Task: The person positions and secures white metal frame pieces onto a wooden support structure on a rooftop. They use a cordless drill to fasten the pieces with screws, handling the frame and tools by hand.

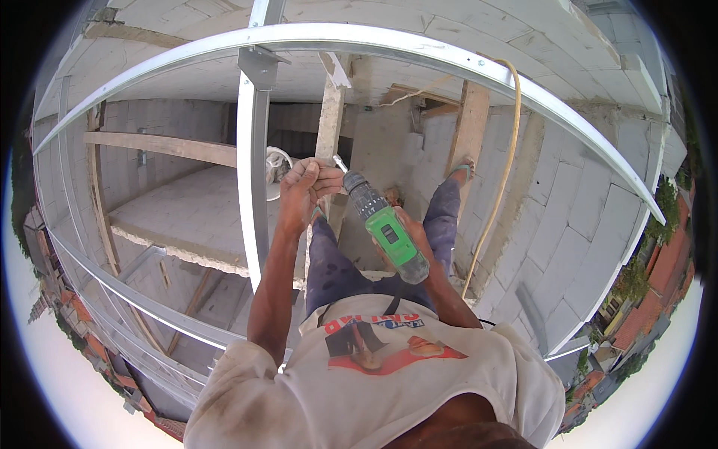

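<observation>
A green and black cordless drill (389, 230) is in front of my body, its chuck pointing away and to the left. My right hand (410, 230) is wrapped round its handle, partly hidden behind the drill body. From the chuck sticks a short pale metal bit (339, 162). Beside that bit, my left hand (313, 182) is closed in a pinch, fingertips close to the chuck. Whatever those fingers may hold is too small to make out. A white upright metal stud (253, 179) stands just left of my left hand.
A long curved-looking metal beam (359, 34) crosses ahead, with a bracket (258, 69) joining it to the stud. A yellow cord (511, 165) hangs over it at right. My feet stand on narrow supports, one a wooden plank (470, 123), high above a floor (381, 150).
</observation>
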Motion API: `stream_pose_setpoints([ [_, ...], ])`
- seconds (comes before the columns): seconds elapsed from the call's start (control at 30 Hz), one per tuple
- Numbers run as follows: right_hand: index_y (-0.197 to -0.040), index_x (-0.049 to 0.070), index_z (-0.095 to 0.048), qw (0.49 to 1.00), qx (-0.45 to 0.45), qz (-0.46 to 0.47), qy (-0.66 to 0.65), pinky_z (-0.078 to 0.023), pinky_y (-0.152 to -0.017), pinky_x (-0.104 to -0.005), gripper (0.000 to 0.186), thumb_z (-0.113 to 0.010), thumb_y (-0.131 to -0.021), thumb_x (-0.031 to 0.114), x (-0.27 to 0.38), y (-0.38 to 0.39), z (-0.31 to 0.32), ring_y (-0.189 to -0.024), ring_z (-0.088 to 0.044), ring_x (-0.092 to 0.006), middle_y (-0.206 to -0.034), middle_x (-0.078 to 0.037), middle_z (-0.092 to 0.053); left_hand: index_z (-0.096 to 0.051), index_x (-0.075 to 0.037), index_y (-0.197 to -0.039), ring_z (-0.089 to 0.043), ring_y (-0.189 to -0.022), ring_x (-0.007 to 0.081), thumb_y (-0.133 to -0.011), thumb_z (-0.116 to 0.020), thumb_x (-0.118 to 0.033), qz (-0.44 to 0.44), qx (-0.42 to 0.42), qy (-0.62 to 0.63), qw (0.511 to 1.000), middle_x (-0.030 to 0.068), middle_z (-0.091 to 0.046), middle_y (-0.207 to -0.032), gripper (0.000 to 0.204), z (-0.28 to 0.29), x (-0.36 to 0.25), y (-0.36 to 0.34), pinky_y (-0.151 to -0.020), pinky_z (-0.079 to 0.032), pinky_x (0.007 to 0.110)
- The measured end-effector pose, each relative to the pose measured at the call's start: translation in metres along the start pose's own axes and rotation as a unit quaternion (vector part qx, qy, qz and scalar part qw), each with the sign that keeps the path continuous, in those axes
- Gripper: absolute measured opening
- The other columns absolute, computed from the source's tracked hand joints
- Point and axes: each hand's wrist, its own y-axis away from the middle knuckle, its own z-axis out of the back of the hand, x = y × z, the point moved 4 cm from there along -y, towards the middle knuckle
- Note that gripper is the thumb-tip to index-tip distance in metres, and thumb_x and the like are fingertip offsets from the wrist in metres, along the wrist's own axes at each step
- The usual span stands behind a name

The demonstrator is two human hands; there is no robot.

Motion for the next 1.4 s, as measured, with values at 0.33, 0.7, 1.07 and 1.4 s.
stream_pose_setpoints([
  [0.33,-0.106,0.002,-0.064,0.991,-0.022,-0.071,-0.11,-0.054,-0.07,-0.035,0.026,-0.078,-0.085,0.01,0.024,0.014,-0.01,-0.077,-0.07,-0.0236,-0.089,-0.01,-0.069,-0.063,-0.007,-0.119,-0.068,-0.099,0.0185,-0.105,-0.064,-0.022,0.058,0.015,0.223,0.973,0.0048,-0.069,-0.106,0.021,0.008,0.012,-0.007,-0.095,-0.057,0.036],
  [0.7,-0.113,0.003,-0.065,0.997,0.029,-0.042,0.057,-0.056,-0.07,-0.0333,0.027,-0.073,-0.091,0.017,0.035,0.014,-0.007,-0.078,-0.07,-0.022,-0.092,-0.01,-0.071,-0.065,-0.004,-0.117,-0.072,-0.096,0.0198,-0.104,-0.066,-0.027,0.049,0.051,0.161,0.984,0.0095,-0.071,-0.104,0.026,0.006,0.013,-0.001,-0.09,-0.061,0.037],
  [1.07,-0.118,0.002,-0.064,0.939,0.039,0.221,0.259,-0.056,-0.074,-0.0303,0.041,-0.086,-0.085,0.012,0.066,0.009,-0.011,-0.08,-0.07,-0.0161,-0.093,-0.006,-0.072,-0.072,0.002,-0.108,-0.078,-0.085,0.0229,-0.102,-0.07,-0.022,0.04,0.062,-0.067,0.995,0.015,-0.075,-0.094,0.025,0.012,-0.034,-0.005,-0.082,-0.067,0.035],
  [1.4,-0.115,0.0,-0.065,0.95,0.006,0.194,0.246,-0.054,-0.073,-0.0324,0.036,-0.083,-0.091,0.021,0.058,-0.003,0.004,-0.079,-0.069,-0.0178,-0.088,-0.006,-0.07,-0.071,0.0,-0.104,-0.077,-0.082,0.0211,-0.103,-0.068,-0.023,0.078,0.127,-0.063,0.987,0.0122,-0.075,-0.092,0.023,0.014,-0.034,-0.022,-0.079,-0.067,0.038],
])
